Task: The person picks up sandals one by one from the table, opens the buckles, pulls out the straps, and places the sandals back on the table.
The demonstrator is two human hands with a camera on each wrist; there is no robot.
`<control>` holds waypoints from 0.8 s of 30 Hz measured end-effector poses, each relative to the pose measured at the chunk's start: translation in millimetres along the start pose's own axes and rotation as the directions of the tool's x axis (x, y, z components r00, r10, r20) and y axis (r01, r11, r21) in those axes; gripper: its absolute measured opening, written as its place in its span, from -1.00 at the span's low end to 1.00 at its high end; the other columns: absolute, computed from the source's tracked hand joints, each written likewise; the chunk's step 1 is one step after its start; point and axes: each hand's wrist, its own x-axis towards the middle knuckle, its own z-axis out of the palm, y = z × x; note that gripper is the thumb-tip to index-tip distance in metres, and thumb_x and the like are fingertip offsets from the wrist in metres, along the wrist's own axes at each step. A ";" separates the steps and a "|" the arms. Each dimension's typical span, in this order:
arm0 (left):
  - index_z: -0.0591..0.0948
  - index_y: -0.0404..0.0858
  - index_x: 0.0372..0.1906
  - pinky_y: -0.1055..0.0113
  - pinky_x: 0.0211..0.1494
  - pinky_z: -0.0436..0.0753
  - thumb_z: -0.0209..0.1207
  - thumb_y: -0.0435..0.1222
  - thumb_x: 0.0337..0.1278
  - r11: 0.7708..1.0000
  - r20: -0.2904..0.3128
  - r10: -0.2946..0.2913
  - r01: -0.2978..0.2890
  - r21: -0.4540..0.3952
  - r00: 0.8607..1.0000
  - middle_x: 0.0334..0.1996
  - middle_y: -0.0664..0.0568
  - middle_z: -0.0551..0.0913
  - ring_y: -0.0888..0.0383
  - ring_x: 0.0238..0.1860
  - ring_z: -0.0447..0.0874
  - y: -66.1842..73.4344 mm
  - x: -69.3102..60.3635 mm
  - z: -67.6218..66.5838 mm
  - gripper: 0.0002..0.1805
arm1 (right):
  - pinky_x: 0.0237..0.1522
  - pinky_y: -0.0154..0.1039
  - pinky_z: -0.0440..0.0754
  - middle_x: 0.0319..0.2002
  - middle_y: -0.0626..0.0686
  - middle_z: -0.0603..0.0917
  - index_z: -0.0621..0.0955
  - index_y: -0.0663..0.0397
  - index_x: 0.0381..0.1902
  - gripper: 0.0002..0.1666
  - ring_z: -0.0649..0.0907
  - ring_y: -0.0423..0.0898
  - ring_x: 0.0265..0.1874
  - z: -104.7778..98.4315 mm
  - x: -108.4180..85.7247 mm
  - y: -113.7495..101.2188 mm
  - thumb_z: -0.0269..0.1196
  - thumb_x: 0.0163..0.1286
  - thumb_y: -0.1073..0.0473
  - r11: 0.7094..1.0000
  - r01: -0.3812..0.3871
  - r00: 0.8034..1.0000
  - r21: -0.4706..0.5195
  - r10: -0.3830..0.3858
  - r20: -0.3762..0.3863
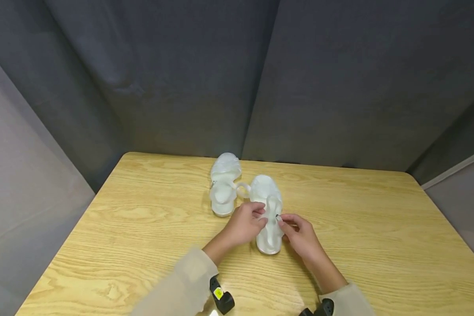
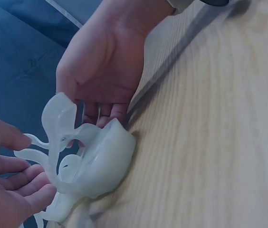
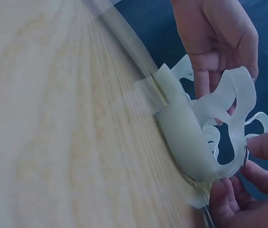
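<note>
Two translucent white sandals lie on the table in the head view. The nearer sandal (image 1: 268, 243) has its toe pointing away and a looped strap (image 2: 60, 116) standing up from it. My right hand (image 1: 302, 237) pinches the strap at its small metal buckle (image 3: 245, 153) between thumb and finger, on the sandal's right side. On the left side my left hand (image 1: 242, 224) stays close to the straps. Its fingers are loosely bent, with thumb and fingertips apart; whether they touch a strap is hard to tell. The other sandal (image 1: 223, 195) sits farther left, its strap (image 1: 242, 189) looping rightward.
A wood-grain table (image 1: 142, 210) lies under both sandals. Dark grey curtains (image 1: 181, 87) hang behind its far edge, with lighter panels at both sides. Black wrist cameras (image 1: 221, 298) sit on both sleeves.
</note>
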 end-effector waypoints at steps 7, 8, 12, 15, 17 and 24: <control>0.50 -0.44 0.12 0.36 -0.02 0.59 0.17 -0.37 0.14 0.999 0.038 0.016 -0.015 -0.043 0.999 -0.08 -0.13 0.62 0.03 -0.04 0.62 1.9 -18.6 1.6 -0.57 | -0.23 -0.29 0.59 -0.14 0.13 0.57 0.53 0.28 -0.02 -0.70 0.55 -0.15 -0.27 -3.3 -17.0 2.6 0.15 0.38 0.19 1.000 -0.003 1.000 -0.019 0.003 0.020; 0.50 -0.44 0.12 0.38 -0.03 0.59 0.17 -0.36 0.15 0.999 0.050 0.017 -0.015 -0.050 0.999 -0.08 -0.13 0.62 0.04 -0.04 0.62 2.4 -21.3 1.7 -0.57 | -0.24 -0.29 0.59 -0.15 0.13 0.57 0.54 0.28 -0.03 -0.71 0.54 -0.15 -0.28 -4.1 -19.2 3.0 0.15 0.38 0.19 1.000 -0.008 1.000 -0.020 0.008 0.021; 0.49 -0.43 0.13 0.42 -0.04 0.59 0.18 -0.34 0.16 0.996 0.087 0.008 0.000 -0.088 0.996 -0.07 -0.11 0.60 0.06 -0.04 0.62 4.1 -31.9 2.2 -0.56 | -0.27 -0.31 0.59 -0.18 0.13 0.58 0.54 0.30 -0.06 -0.71 0.54 -0.16 -0.31 -6.4 -27.8 4.0 0.16 0.37 0.19 0.999 -0.019 1.000 -0.026 0.020 0.024; 0.49 -0.44 0.13 0.41 -0.04 0.59 0.19 -0.32 0.16 0.994 0.097 0.008 0.002 -0.109 0.995 -0.06 -0.12 0.60 0.04 -0.03 0.61 4.7 -39.5 2.0 -0.56 | -0.28 -0.32 0.59 -0.19 0.13 0.59 0.54 0.29 -0.06 -0.70 0.55 -0.16 -0.33 -7.5 -34.2 4.3 0.18 0.36 0.17 0.999 -0.024 0.999 -0.028 0.025 0.038; 0.49 -0.44 0.12 0.40 -0.03 0.59 0.20 -0.32 0.15 0.993 0.099 0.006 0.006 -0.121 0.995 -0.06 -0.13 0.60 0.02 -0.03 0.61 4.6 -44.4 1.5 -0.55 | -0.27 -0.32 0.59 -0.17 0.12 0.59 0.54 0.29 -0.06 -0.68 0.57 -0.16 -0.32 -8.2 -38.1 4.9 0.19 0.35 0.15 0.999 -0.030 0.998 -0.025 0.031 0.057; 0.48 -0.45 0.13 0.42 -0.02 0.58 0.20 -0.32 0.14 0.983 0.100 -0.002 0.021 -0.182 0.995 -0.04 -0.15 0.59 0.01 0.00 0.59 3.1 -54.0 -1.6 -0.53 | -0.21 -0.29 0.60 -0.16 0.12 0.57 0.52 0.31 -0.04 -0.61 0.57 -0.14 -0.28 -10.6 -44.2 10.0 0.20 0.34 0.09 1.000 -0.024 0.993 0.009 0.023 0.119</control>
